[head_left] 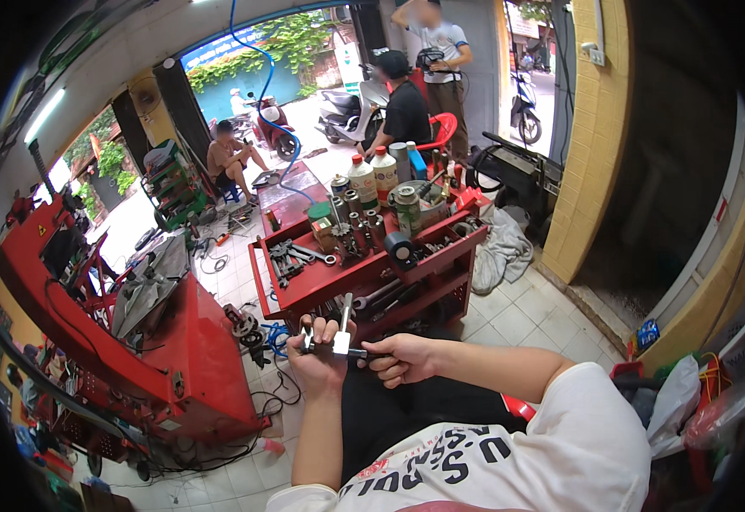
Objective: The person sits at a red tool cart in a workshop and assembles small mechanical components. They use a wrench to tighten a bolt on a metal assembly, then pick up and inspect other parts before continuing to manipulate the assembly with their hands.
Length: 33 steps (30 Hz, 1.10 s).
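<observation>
Both my hands meet above my lap on a metal tool (342, 343) with a silver block, a bright rod standing up from it and a dark shaft at its right side. My left hand (319, 372) wraps round the tool's left part, fingers curled upward. My right hand (405, 358) grips the dark shaft's right end between thumb and curled fingers. My fingers partly hide the tool, and its exact kind cannot be made out. Just beyond my hands stands a red tool cart (304, 294) with several wrenches (291, 260) in its top tray.
On the cart stand bottles (362, 181), spray cans (406, 211) and sockets (372, 230). A red machine (193, 367) fills the left side, with cables (278, 392) on the tiled floor. People (406, 102) and scooters (347, 111) are near the doorway; a grey cloth (504, 247) lies right of the cart.
</observation>
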{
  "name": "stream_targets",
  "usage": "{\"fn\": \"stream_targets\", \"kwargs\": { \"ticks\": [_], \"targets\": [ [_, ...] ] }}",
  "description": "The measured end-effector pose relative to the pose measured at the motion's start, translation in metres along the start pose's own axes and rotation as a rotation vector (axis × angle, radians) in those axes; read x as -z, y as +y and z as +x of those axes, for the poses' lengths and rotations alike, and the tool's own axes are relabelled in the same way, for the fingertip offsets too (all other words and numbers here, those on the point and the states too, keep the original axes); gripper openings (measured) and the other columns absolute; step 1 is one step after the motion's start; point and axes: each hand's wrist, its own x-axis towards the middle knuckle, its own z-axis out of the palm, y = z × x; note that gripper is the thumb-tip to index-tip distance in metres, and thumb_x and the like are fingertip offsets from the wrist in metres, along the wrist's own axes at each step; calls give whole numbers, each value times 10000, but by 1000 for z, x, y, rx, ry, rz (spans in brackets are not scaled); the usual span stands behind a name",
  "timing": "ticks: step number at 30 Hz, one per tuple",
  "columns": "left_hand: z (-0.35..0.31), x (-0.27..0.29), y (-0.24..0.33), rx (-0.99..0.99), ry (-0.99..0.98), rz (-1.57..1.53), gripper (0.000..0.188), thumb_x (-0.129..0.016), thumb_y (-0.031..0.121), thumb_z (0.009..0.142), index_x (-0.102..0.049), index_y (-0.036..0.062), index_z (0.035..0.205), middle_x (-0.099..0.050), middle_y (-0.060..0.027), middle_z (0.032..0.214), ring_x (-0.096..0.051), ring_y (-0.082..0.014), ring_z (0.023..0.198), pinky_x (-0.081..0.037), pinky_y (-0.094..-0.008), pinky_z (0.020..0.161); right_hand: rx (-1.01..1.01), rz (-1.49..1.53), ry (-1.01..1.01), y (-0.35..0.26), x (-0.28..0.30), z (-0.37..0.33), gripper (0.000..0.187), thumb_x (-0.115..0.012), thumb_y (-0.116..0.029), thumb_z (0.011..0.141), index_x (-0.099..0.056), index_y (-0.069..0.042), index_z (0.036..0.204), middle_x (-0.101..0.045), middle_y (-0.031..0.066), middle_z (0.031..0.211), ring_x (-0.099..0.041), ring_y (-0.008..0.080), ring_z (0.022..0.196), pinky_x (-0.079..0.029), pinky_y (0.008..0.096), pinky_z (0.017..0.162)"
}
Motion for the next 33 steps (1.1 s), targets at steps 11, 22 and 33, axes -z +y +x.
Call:
{"fn": "stream_targets", "kwargs": {
  "ticks": [11,22,33],
  "targets": [
    [-36,-19,-27,-54,94,36,156,-508,249,845,-530,156,969,-420,25,722,-493,-126,720,-465,-533,1018,1036,-1719,607,30,-31,-34,293,-737,-275,907,-609,-37,1020,-631,123,750,-652,341,692,-497,448,630],
    [-39,-36,-38,14,-115,90,184,-550,260,851,-524,150,996,-419,22,722,-497,-139,720,-454,-578,1047,799,-1096,455,28,-33,-59,362,-618,-406,1013,-635,-49,1075,-608,83,707,-621,220,634,-462,365,606],
    [-43,-47,-41,110,-204,47,221,-560,259,878,-534,138,1062,-449,21,747,-525,-130,750,-410,-588,1113,120,-168,29,21,-33,-75,376,-464,-402,1092,-600,-74,970,-455,-20,605,-407,125,495,-352,325,529]
  ]
}}
